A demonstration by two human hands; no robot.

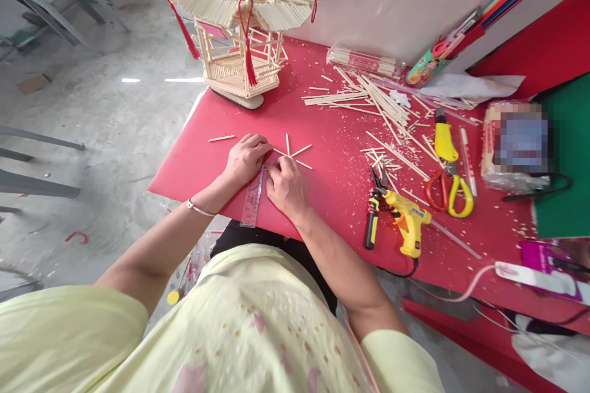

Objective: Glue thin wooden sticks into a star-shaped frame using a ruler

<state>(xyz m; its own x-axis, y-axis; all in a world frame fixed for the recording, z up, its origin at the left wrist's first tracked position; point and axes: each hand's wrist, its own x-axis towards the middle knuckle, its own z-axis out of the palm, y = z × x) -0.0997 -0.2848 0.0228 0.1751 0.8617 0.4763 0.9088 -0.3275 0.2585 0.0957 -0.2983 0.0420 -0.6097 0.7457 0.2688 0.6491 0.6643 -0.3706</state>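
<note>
Thin wooden sticks joined in a star lie flat on the red tabletop. My left hand is closed, its fingertips by the star's left arm; what they pinch is hidden. Just right of it, my right hand has its fingers curled and covers the star's lower arms. What its fingers hold does not show. A clear ruler lies between my hands and reaches the table's near edge. One loose stick rests left of my left hand.
A stick-built pavilion with red tassels stands at the back left. On the right lie a stick pile, a yellow glue gun, pliers and yellow-red cutters. A power strip sits near the right edge.
</note>
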